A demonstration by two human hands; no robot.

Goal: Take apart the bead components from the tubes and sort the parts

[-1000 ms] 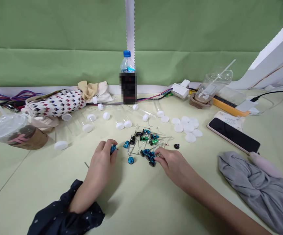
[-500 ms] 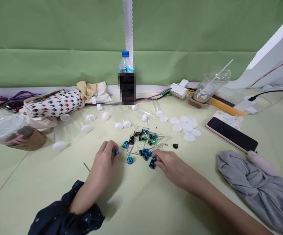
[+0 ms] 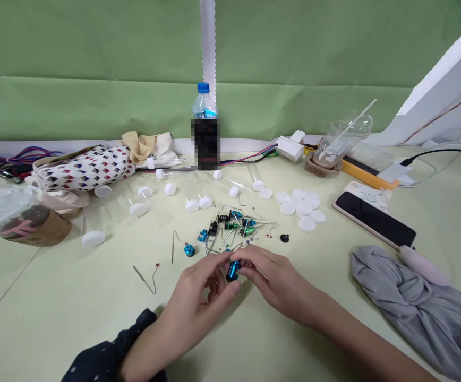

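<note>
Both my hands meet at the near side of a small pile of metal parts. My right hand pinches a small blue and black cylindrical metal part between thumb and fingertips. On its other side, my left hand has its index finger at the top and its thumb at the lower end. Just beyond lie blue, black and green metal parts with thin bent rods. A round blue piece rests left of the pile. Two bent wires lie farther left, one of them near my left wrist.
Clear tubes with white caps and white discs lie beyond the pile. A bottle stands at the back, a drink cup at left. A black knob, phone and grey cloth are at right.
My left hand has moved right and nearer, to the part in my right hand, and no longer holds the small blue piece. My right hand has shifted slightly left with its part.
</note>
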